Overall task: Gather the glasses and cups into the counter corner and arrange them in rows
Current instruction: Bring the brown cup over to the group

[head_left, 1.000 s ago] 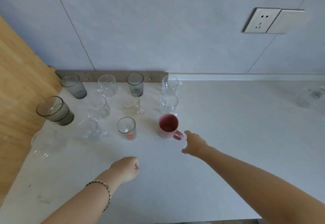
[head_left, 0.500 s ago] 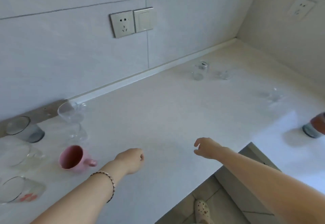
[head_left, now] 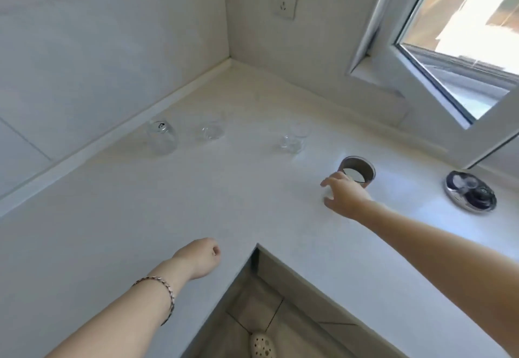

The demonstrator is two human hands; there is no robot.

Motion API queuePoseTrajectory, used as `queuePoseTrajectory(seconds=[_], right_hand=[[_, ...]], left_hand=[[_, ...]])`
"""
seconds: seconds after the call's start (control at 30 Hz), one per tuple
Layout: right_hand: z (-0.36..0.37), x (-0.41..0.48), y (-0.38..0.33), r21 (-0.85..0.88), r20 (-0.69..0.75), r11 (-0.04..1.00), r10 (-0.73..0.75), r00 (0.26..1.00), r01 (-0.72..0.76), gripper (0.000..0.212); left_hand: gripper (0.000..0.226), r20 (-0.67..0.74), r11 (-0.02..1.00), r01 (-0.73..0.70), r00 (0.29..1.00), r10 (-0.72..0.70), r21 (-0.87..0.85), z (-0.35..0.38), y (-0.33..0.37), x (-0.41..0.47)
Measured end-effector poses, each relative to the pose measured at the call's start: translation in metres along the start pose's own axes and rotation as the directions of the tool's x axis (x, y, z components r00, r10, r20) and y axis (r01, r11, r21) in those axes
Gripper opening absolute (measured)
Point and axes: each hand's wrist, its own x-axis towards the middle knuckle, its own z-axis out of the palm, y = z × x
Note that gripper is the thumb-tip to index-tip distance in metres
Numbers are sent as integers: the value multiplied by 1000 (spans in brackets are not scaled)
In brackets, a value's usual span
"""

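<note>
Right hand (head_left: pixel 344 197) has gone from the pink mug to the brown glass (head_left: pixel 357 172), fingers spread, gripping nothing yet. Left hand (head_left: pixel 200 256) fisted, empty. Three clear glasses (head_left: pixel 292 140) beyond the brown glass remain ungathered.

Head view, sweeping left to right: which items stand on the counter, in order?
On the counter: clear glass with a dark mark → small clear glass → clear cup → brown glass → round dark dish.
</note>
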Motion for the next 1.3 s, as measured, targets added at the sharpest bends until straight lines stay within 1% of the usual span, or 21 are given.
queuePoseTrajectory(seconds=[0.07,0.17,0.27,0.33,0.4,0.5,0.57,0.63,0.7,0.8,0.9,1.0,1.17,1.3], right_hand=[[-17,19,27,-50,-21,998,41,999,-42,58],[-30,44,56,-118,3,985,128,992,-127,83],[-26,65,74,-110,55,973,211,976,-204,100],[-17,74,82,-29,89,969,246,965,-245,100],[-8,79,86,80,88,963,249,964,-256,97],[-2,80,86,182,27,950,252,967,-253,92],[0,77,79,206,-22,950,243,970,-234,88],[4,72,63,187,-68,967,188,980,-173,88],[12,66,40,157,-86,984,101,991,-86,91],[22,54,-10,163,-51,986,-28,998,36,92],[33,37,-75,199,6,965,-175,985,170,94],[51,13,-147,199,55,930,-326,944,310,95],[90,-51,-272,165,114,841,-536,837,516,94],[129,-120,-371,142,154,765,-644,750,628,94]], left_hand=[[9,9,1000,-20,1000,20,12,0,21,10],[9,10,999,-15,1000,14,31,-1,35,21],[10,-3,999,-1,1000,1,38,-4,36,31],[12,-9,999,23,1000,-23,36,-6,33,34],[11,-9,999,37,999,-37,25,-7,29,36],[10,-4,999,47,999,-47,5,-5,23,32],[12,-1,998,66,998,-66,-14,-3,15,27],[9,-6,995,88,996,-89,-44,0,3,22],[11,-3,990,124,992,-124,-68,3,-11,13],[9,-2,977,187,982,-188,-101,9,-37,-6],[7,-17,956,250,967,-255,-152,18,-73,-33],[7,-30,927,314,945,-327,-205,33,-117,-68],[9,-63,852,403,893,-446,-333,65,-200,-147],[29,-80,782,453,843,-532,-427,99,-282,-226]])
